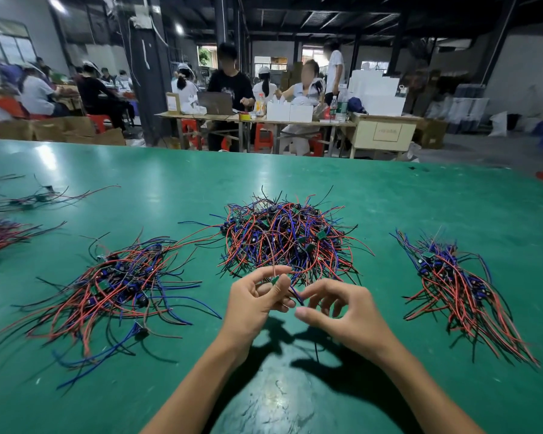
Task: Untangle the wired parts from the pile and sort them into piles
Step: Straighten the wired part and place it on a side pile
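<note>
One wired part [276, 279], a small green board with thin leads, is held above the green table [389, 214], just in front of the central tangled pile [284, 236]. The left hand [251, 303] pinches it between thumb and forefinger at the board; one lead runs up from the pinch toward the pile. The right hand [342, 311] has its fingers curled, and its forefinger and thumb nip a blue lead [296, 296] hanging from the same part.

The central pile is a dense heap of red, blue and black wires with green boards showing. To its left lies a looser sorted pile [113, 283]; to its right a narrower pile [458, 286] with wires lying roughly parallel. Two smaller bundles [3, 233] sit at the far left edge.

Beyond the table, people sit at a work table [264, 120] carrying white cartons [289, 112], bottles and a brown box [173, 102]. A cream cabinet [386, 133] bears a framed label; its writing is illegible.
</note>
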Demonstrator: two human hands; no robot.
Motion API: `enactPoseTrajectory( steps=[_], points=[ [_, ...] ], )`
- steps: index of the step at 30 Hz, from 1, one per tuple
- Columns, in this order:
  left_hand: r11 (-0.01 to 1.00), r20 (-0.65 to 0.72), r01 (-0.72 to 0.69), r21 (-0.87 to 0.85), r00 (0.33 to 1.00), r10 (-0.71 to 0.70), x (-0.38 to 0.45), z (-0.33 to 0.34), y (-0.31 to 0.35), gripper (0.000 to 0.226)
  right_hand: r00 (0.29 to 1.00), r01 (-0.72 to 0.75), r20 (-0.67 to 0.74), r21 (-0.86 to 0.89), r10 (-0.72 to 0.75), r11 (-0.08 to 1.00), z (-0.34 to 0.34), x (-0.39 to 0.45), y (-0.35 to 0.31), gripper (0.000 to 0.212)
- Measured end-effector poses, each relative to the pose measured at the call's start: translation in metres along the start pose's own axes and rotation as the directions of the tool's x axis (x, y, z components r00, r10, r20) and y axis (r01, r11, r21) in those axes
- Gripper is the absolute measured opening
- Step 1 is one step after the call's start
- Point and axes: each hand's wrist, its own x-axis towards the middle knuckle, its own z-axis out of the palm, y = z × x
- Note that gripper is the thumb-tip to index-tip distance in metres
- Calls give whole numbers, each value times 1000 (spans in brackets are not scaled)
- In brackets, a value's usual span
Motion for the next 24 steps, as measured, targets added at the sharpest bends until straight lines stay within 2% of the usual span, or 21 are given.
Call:
enactPoseTrajectory(
  steps=[6,11,13,16,21,24],
  points=[
    [1000,-38,-13,27,999,14,1,0,-1,34,985,137,-92,-131,-149,982,9,0,2,15],
    [994,-40,-55,96,997,59,1,-1,0,21,974,151,-142,-169,-176,974,2,1,2,16],
    [987,-27,-76,142,996,81,0,-2,0,16,959,163,-187,-261,-215,951,-2,2,4,16],
    [966,15,-93,243,996,92,-1,-1,-2,15,892,160,-295,-503,-343,849,-10,3,6,16],
    [967,193,31,253,978,-82,-4,4,-2,20,781,19,-431,-707,-451,707,-13,1,1,26],
    [971,173,136,194,970,-170,-4,6,-1,23,752,-32,-490,-695,-442,718,-8,0,-2,41]
  ],
)
